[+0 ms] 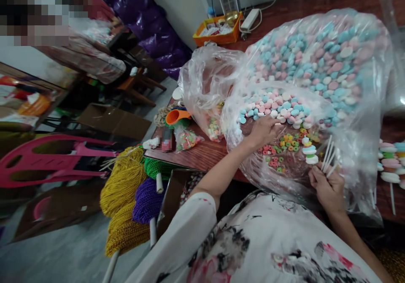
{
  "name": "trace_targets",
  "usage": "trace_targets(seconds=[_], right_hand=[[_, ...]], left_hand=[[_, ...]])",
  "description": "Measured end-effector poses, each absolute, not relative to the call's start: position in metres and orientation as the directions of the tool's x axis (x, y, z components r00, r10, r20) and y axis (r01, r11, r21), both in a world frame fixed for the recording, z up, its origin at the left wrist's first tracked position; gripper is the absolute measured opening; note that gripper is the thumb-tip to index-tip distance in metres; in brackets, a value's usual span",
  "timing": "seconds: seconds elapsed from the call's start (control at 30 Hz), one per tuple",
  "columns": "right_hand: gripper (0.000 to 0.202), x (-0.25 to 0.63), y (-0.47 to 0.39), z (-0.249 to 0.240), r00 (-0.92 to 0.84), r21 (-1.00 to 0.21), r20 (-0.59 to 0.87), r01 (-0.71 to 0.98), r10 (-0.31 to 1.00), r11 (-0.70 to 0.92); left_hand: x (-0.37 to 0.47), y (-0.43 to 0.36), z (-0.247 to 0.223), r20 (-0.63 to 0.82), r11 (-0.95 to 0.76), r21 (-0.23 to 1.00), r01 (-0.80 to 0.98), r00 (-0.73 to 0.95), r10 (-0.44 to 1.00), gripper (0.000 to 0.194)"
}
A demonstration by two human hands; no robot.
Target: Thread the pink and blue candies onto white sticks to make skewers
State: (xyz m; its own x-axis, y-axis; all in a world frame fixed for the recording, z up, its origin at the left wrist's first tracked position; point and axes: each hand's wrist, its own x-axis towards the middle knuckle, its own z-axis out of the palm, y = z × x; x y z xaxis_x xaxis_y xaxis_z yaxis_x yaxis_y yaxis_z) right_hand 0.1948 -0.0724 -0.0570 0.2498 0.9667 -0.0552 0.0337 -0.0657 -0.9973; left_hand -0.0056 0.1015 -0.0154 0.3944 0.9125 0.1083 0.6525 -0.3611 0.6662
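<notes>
My right hand (327, 188) is closed around several thin white sticks (329, 154). One stick carries a stack of pastel discs and small rings (310, 151), standing above my fingers. My left hand (265, 130) reaches to the near edge of a pile of pink, blue and white candy-like pieces (284, 103). Its fingers are drawn together at the pile; what they pinch, if anything, is hidden. Between my hands, small red, green and yellow rings (287, 141) lie scattered on clear plastic. The pile spills from a large clear plastic bag (322, 59).
Finished-looking stacks on sticks (392, 160) lie at the right. An orange scoop (177, 116), a small bag of rings (186, 139) and a yellow basket (218, 30) are on the table. Yellow cord bundles (122, 181) and a pink chair (57, 158) stand left. People are beyond.
</notes>
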Motion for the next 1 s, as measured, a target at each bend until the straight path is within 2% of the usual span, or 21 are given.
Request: trace_targets(seconds=[0.07, 0.13, 0.23, 0.4, 0.5, 0.57, 0.6, 0.63, 0.7, 0.77, 0.8, 0.87, 0.93, 1.0], right_hand=[[0.032, 0.195, -0.073, -0.058, 0.224, -0.994, -0.031, 0.097, 0.974, -0.054], [0.032, 0.195, -0.073, -0.06, 0.212, -0.99, -0.014, 0.131, 0.977, -0.043], [0.03, 0.195, -0.073, -0.064, 0.195, -0.992, -0.017, 0.117, 0.981, -0.04], [0.03, 0.196, -0.072, -0.066, 0.162, -0.993, -0.007, 0.113, 0.987, -0.026], [0.032, 0.196, -0.072, -0.064, 0.16, -0.994, -0.008, 0.104, 0.987, -0.025], [0.029, 0.195, -0.073, -0.064, 0.174, -0.995, 0.001, 0.099, 0.985, -0.016], [0.027, 0.195, -0.073, -0.065, 0.186, -0.995, 0.012, 0.096, 0.982, -0.006], [0.026, 0.195, -0.074, -0.065, 0.2, -0.995, 0.029, 0.097, 0.979, 0.01], [0.021, 0.195, -0.076, -0.065, 0.214, -0.992, 0.076, 0.116, 0.974, 0.052], [0.015, 0.196, -0.08, -0.062, 0.197, -0.98, 0.134, 0.172, 0.971, 0.1], [0.012, 0.197, -0.082, -0.059, 0.173, -0.97, 0.157, 0.211, 0.972, 0.119], [0.01, 0.197, -0.085, -0.051, 0.11, -0.943, 0.188, 0.297, 0.976, 0.148], [0.011, 0.197, -0.087, -0.041, 0.047, -0.913, 0.197, 0.373, 0.979, 0.166], [0.012, 0.196, -0.089, -0.032, 0.001, -0.886, 0.198, 0.429, 0.98, 0.178]], left_hand=[[-0.008, 0.118, -0.019, 0.038, -0.46, 0.431, 0.776, 0.494, 0.868, 0.023], [-0.006, 0.126, -0.022, -0.036, -0.521, 0.295, 0.801, 0.554, 0.832, 0.025], [0.0, 0.128, -0.024, -0.075, -0.535, 0.265, 0.802, 0.57, 0.818, 0.031], [0.014, 0.125, -0.019, 0.042, -0.605, 0.237, 0.76, 0.615, 0.788, 0.031], [0.019, 0.121, -0.019, 0.044, -0.633, 0.197, 0.749, 0.638, 0.768, 0.027], [0.018, 0.117, -0.021, 0.058, -0.612, 0.247, 0.751, 0.619, 0.783, 0.025], [0.017, 0.114, -0.021, 0.08, -0.591, 0.316, 0.742, 0.6, 0.796, 0.022], [0.015, 0.111, -0.021, 0.105, -0.557, 0.425, 0.714, 0.572, 0.814, 0.02], [0.01, 0.102, -0.02, 0.139, -0.413, 0.727, 0.549, 0.471, 0.871, 0.015], [0.004, 0.089, -0.015, 0.077, -0.164, 0.963, 0.215, 0.364, 0.928, 0.02], [0.001, 0.082, -0.012, 0.017, -0.03, 0.999, 0.035, 0.332, 0.943, 0.032], [-0.005, 0.066, -0.004, -0.102, 0.176, 0.958, -0.229, 0.3, 0.948, 0.052], [-0.01, 0.052, 0.003, -0.186, 0.279, 0.896, -0.345, 0.279, 0.942, 0.051], [-0.013, 0.041, 0.007, -0.224, 0.309, 0.87, -0.385, 0.251, 0.942, 0.044]])
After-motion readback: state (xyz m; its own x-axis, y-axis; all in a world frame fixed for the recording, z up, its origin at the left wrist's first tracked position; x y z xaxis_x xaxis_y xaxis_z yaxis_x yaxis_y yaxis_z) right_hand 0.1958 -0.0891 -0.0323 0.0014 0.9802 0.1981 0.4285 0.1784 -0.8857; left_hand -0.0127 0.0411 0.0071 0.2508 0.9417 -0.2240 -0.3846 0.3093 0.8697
